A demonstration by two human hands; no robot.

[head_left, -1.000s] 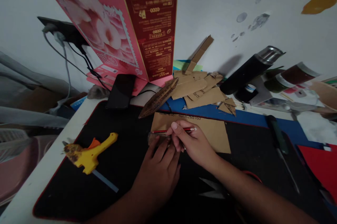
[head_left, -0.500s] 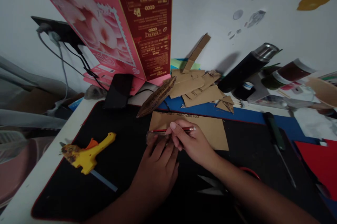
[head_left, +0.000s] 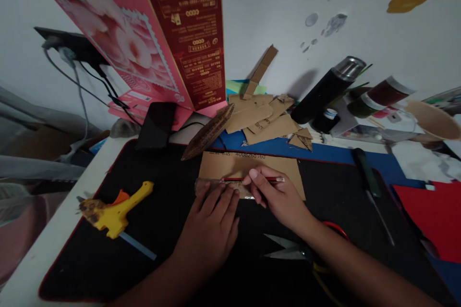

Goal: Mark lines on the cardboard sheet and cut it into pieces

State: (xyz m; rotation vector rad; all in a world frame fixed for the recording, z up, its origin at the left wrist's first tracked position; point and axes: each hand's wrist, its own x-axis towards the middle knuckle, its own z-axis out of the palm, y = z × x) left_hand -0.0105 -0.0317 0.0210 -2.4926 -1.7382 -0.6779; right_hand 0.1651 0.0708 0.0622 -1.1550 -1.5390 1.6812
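Observation:
A flat piece of brown cardboard (head_left: 292, 177) with printed digits along its far edge lies on the black mat. My left hand (head_left: 214, 215) rests palm down with its fingers stretched out, pressing a clear strip, apparently a ruler (head_left: 200, 185), onto the cardboard's near part. In my right hand (head_left: 275, 196) a red and black pencil (head_left: 230, 179) is pinched between thumb and fingers. It lies low, nearly parallel to the strip, its tip pointing left. Open-bladed scissors (head_left: 288, 248) with red and yellow handles lie partly under my right forearm.
A yellow glue gun (head_left: 117, 215) lies left on the mat, a screwdriver (head_left: 370, 187) right. Behind are a black phone (head_left: 157, 124), a tall pink and red box (head_left: 194, 33), cardboard scraps (head_left: 259, 115) and a black thermos (head_left: 324, 91). Red paper (head_left: 432, 220) is at far right.
My right hand has slid to the right along the strip with the pencil, away from my left hand. More of the scissors shows. The whole view has shifted slightly.

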